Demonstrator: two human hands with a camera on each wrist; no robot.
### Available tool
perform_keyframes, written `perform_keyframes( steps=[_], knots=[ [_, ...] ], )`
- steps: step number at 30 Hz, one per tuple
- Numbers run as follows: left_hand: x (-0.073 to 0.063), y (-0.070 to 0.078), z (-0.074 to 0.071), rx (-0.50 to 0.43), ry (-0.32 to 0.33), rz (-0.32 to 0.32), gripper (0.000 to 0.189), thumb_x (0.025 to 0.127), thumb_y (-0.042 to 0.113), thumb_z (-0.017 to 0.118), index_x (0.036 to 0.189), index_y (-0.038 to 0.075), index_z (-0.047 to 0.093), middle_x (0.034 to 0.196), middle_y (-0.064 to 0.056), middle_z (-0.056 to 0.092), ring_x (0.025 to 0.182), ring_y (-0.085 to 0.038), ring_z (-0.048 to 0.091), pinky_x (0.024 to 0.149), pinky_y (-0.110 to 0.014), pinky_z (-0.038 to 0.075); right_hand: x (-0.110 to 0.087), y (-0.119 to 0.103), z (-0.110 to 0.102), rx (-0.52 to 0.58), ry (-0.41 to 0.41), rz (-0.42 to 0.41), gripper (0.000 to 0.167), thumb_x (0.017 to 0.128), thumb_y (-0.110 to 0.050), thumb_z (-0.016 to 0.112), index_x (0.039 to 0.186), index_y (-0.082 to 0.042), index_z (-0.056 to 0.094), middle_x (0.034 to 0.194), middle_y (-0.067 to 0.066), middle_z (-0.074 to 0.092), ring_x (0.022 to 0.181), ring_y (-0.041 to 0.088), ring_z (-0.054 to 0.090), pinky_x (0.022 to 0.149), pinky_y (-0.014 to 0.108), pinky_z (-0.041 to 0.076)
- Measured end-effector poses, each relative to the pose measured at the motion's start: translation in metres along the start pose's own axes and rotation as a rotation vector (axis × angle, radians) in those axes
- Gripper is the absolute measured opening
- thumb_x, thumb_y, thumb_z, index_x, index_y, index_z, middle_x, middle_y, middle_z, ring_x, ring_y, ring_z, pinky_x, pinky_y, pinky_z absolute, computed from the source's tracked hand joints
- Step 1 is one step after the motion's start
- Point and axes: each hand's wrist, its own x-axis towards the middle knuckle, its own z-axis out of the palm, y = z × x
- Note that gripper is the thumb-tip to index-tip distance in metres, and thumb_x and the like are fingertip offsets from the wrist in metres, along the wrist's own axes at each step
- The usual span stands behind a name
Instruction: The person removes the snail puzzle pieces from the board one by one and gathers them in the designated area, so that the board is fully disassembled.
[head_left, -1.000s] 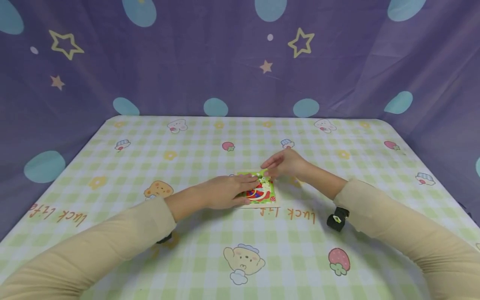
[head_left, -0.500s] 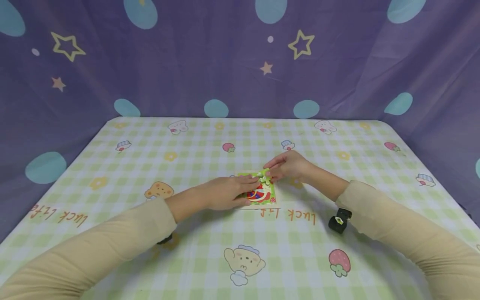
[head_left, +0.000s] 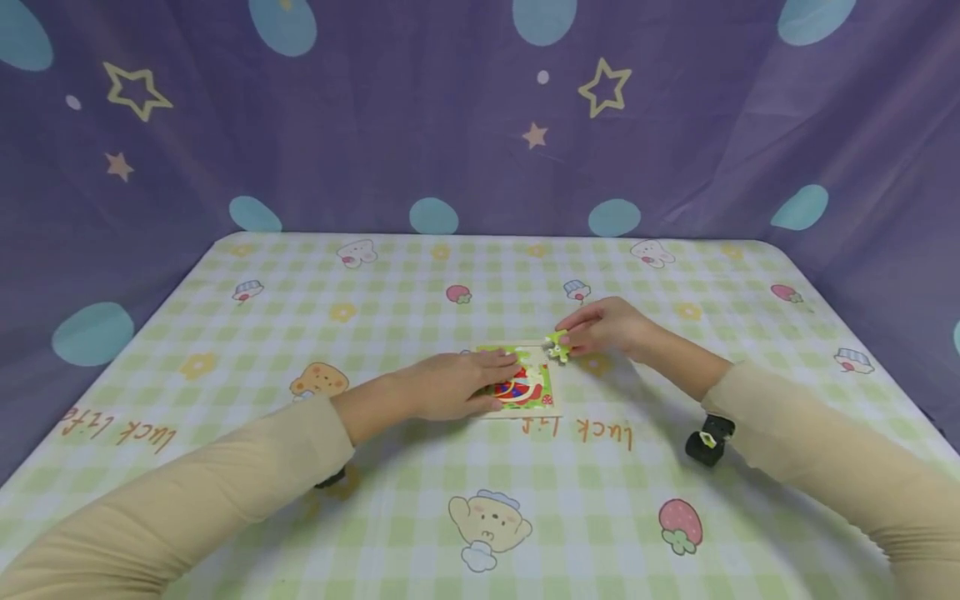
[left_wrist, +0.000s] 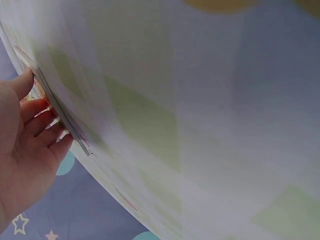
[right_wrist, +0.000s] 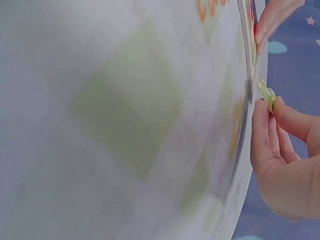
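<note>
A small square jigsaw puzzle board (head_left: 534,402), with a red, green and yellow picture and a pale wooden border, lies flat mid-table. My left hand (head_left: 453,385) rests on its left part, fingers straight across the picture, hiding that side. In the left wrist view, the fingertips of that hand (left_wrist: 37,132) touch the board (left_wrist: 62,112). Between thumb and fingers, my right hand (head_left: 609,327) pinches a green and white puzzle piece (head_left: 557,347) just beyond the board's upper right corner. The right wrist view shows the piece (right_wrist: 266,94) held above the cloth. A pale bare patch shows in the board's upper right.
The table is covered by a green-and-white checked cloth (head_left: 390,533) with printed cartoon figures. Behind it hangs a purple curtain (head_left: 450,108) with stars and blue spots. A black wrist camera (head_left: 708,442) hangs below the right sleeve.
My right hand has lifted the green piece out of the board's upper right corner and moved it to the right, baring pale wood there. My left hand has stayed in place.
</note>
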Motion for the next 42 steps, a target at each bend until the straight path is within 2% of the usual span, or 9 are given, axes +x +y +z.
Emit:
perform_keyframes(
  steps=[8,17,25,36,42],
  knots=[
    [0.0,-0.001,0.001,0.003,0.0,-0.001,0.06,0.1,0.041,0.048,0.151,0.016,0.031,0.16,0.0,0.025,0.15,-0.019,0.023,0.121,-0.042,0.028,-0.005,0.012,-0.025,0.024,0.025,0.019,0.043,0.086,-0.004,0.069,0.124,0.012,0.057,0.081,-0.007,0.073,0.074,0.007,0.072,0.081,0.029,0.06],
    [0.0,-0.001,0.002,-0.005,0.012,0.003,0.06,0.099,0.041,0.048,0.151,0.016,0.031,0.16,0.0,0.025,0.149,-0.02,0.023,0.12,-0.042,0.028,-0.012,0.025,-0.054,-0.009,0.068,0.054,0.047,0.088,-0.01,0.068,0.128,0.009,0.054,0.086,-0.009,0.071,0.074,0.006,0.072,0.08,0.026,0.059],
    [-0.001,-0.001,0.001,-0.001,0.014,0.006,0.06,0.099,0.042,0.048,0.151,0.016,0.031,0.16,0.0,0.025,0.149,-0.02,0.023,0.12,-0.043,0.027,-0.018,0.039,-0.073,0.004,0.087,0.099,0.051,0.09,-0.015,0.068,0.132,0.007,0.05,0.086,-0.013,0.069,0.078,0.005,0.072,0.083,0.026,0.059],
    [0.0,-0.001,0.001,-0.011,0.008,0.01,0.059,0.1,0.041,0.048,0.151,0.016,0.031,0.16,-0.001,0.025,0.15,-0.019,0.023,0.121,-0.042,0.026,-0.022,0.047,-0.084,0.011,0.117,0.099,0.054,0.09,-0.015,0.067,0.135,0.008,0.048,0.083,-0.017,0.069,0.077,0.003,0.071,0.082,0.024,0.059],
    [-0.001,-0.002,0.001,-0.017,0.004,0.008,0.06,0.1,0.04,0.047,0.151,0.016,0.031,0.16,-0.001,0.025,0.15,-0.018,0.022,0.121,-0.042,0.027,-0.023,0.045,-0.08,-0.065,0.137,0.069,0.05,0.088,-0.015,0.069,0.129,0.009,0.053,0.083,-0.015,0.069,0.075,0.003,0.071,0.08,0.026,0.059]
  ],
)
